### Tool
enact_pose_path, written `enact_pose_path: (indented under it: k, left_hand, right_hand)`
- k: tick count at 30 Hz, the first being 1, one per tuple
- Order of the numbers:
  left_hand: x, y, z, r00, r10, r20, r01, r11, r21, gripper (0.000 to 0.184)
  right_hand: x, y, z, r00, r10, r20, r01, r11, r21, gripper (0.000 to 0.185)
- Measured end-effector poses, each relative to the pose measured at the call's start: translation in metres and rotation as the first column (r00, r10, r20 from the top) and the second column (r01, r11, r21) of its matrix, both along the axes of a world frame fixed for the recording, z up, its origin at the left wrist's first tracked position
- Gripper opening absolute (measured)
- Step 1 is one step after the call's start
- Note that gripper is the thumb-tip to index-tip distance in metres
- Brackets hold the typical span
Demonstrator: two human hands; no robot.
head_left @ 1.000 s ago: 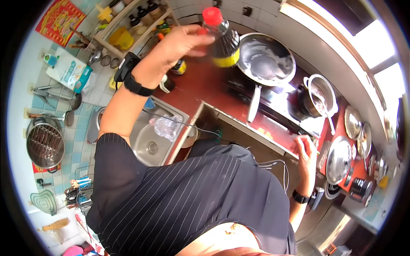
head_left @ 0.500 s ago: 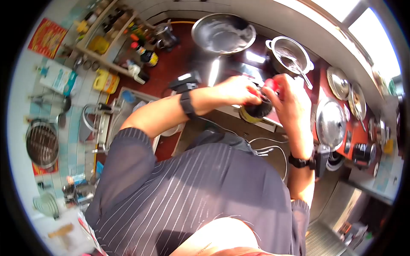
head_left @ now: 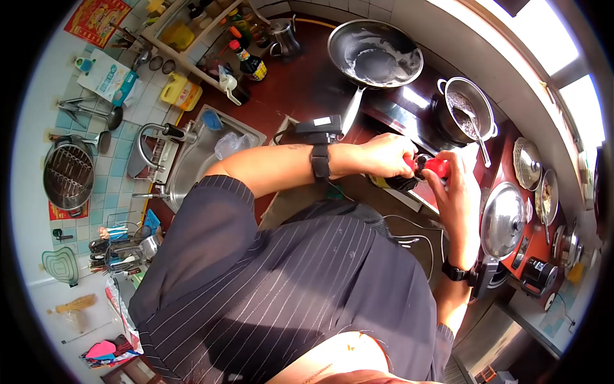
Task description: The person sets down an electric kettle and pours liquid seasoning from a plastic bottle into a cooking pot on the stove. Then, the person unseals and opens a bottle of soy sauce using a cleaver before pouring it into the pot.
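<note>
My left hand [head_left: 387,155] is closed around the neck of a dark sauce bottle [head_left: 400,184] with a yellow label, its body slanting down to the left below my wrist. A bit of red shows at the neck beside my fingers. Pinched between the thumb and fingers of my right hand [head_left: 459,185] is a red bottle cap [head_left: 437,168], right beside the bottle's top. Whether the cap is still joined to the bottle I cannot tell. Both hands are in front of the stove [head_left: 400,121].
A wok [head_left: 374,61] sits on the stove, handle towards me. Right of it stands a pot [head_left: 443,121] with a ladle in it. Lids [head_left: 503,221] lie on the right counter. The sink [head_left: 185,195] is on the left, and another sauce bottle [head_left: 251,66] stands behind it.
The view has shifted, and more of the sink shows. My hands remain together at the bottle, which now slants more to the left. The red cap shows more clearly in my right fingers.
</note>
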State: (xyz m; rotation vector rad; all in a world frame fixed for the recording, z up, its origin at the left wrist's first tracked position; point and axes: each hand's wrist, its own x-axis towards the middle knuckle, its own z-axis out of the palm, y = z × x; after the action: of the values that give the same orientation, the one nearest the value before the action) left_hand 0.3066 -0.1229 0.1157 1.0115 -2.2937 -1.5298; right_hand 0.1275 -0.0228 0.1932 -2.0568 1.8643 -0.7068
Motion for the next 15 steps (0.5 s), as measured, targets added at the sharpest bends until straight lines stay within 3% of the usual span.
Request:
enact_pose_path:
  k: [3, 9, 15]
  left_hand:
    - [0.009, -0.007, -0.005, 0.999, 0.028, -0.016, -0.029, 0.996, -0.079, 0.022]
    - [0.028, -0.025, -0.005, 0.997, 0.081, -0.015, -0.082, 0.996, -0.029, 0.025]
    - [0.044, -0.037, -0.016, 0.989, 0.102, -0.110, -0.101, 0.995, 0.015, 0.023]
  right_hand:
    - [0.004, -0.016, -0.011, 0.999, 0.029, -0.046, -0.030, 0.999, -0.032, 0.024]
    - [0.018, -0.036, 0.009, 0.987, 0.163, 0.002, -0.163, 0.983, -0.079, 0.025]
    - [0.027, -0.039, 0.004, 0.984, 0.012, 0.178, -0.001, 0.998, -0.062, 0.026]
